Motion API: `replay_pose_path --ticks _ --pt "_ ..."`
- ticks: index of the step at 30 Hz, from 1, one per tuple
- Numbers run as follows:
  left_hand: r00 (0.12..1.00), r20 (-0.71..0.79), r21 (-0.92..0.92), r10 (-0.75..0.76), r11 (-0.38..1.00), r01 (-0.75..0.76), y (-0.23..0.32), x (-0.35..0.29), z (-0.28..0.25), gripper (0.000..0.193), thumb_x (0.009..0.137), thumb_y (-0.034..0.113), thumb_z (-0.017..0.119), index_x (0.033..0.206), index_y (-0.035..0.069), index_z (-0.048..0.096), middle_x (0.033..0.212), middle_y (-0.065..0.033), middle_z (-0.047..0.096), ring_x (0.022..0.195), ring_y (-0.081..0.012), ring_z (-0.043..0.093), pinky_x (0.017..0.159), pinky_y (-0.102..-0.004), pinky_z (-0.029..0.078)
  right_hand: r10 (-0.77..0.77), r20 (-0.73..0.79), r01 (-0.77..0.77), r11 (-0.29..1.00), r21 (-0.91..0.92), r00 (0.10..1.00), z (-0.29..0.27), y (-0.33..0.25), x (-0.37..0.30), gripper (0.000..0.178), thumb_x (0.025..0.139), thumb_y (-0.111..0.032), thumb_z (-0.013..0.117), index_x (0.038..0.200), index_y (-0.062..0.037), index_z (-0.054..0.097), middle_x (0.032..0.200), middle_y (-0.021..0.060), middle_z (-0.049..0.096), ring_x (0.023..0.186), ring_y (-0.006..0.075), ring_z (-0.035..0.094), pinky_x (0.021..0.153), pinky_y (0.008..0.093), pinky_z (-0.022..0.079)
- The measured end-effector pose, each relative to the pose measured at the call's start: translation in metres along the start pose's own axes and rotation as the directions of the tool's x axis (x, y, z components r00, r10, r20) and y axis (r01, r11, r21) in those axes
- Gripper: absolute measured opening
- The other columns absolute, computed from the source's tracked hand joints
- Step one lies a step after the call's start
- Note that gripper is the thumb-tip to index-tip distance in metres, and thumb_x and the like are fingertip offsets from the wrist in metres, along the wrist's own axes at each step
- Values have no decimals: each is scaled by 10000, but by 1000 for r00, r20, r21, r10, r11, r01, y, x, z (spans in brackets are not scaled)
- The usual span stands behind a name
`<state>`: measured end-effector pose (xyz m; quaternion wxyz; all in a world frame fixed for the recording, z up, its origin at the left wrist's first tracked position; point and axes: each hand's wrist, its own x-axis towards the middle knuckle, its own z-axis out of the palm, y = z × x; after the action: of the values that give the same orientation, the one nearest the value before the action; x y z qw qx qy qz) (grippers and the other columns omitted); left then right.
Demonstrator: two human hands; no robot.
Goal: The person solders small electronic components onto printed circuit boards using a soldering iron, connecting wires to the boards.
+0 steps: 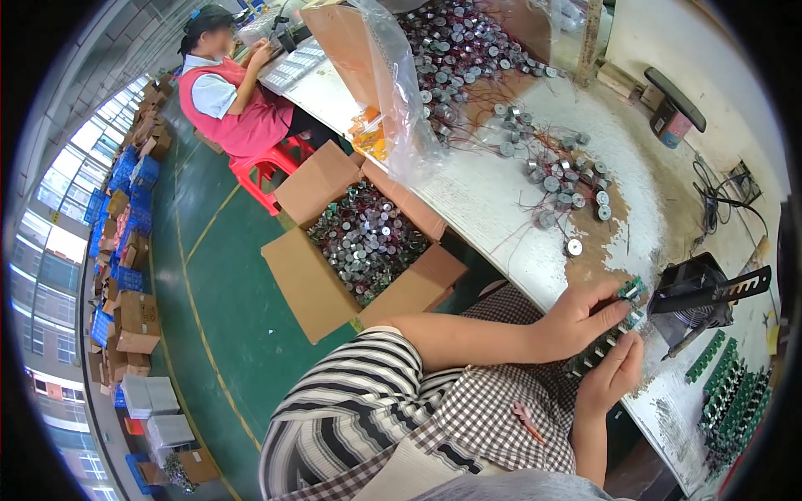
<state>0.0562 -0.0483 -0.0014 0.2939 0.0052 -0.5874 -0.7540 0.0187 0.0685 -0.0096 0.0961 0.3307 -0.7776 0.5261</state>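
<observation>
Handling step, apparently: left hand (pixel 576 323) and right hand (pixel 612 376), grip closed on green circuit-board strip (pixel 603 344). Steady support seems needed next.

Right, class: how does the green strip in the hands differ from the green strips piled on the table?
The held strip is in the left hand and right hand; the piled strips rest on the table. Hands partly cover the held strip; none touches the piled strips. Both are green.
</observation>
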Motion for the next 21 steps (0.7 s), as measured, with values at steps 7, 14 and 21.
replay_pose_path --ticks 7,14,21 --pt "847 254 -413 -467 740 531 -5 4 -16 196 961 224 484 959 54 581 757 37 541 647 -34 474 565 -196 386 -255 -74 237 952 -194 964 -7 -1 10 136 910 -77 549 831 20 602 688 149 599 546 279 565 504 355 437" --pt "822 136 -321 -553 761 564 3 -1 -11 218 946 226 483 871 41 571 688 17 510 598 -49 454 514 -223 365 -412 -51 390 890 -237 910 -4 -5 16 117 894 -70 591 812 8 616 636 124 596 480 207 533 456 308 420" --pt "998 -56 41 2 999 0 3 -8 -1 186 977 168 460 1056 17 535 796 3 528 739 -76 476 690 -241 426 -25 -169 59 978 202 985 7 -21 31 131 936 -70 533 952 54 572 769 71 621 667 97 568 600 233 464"
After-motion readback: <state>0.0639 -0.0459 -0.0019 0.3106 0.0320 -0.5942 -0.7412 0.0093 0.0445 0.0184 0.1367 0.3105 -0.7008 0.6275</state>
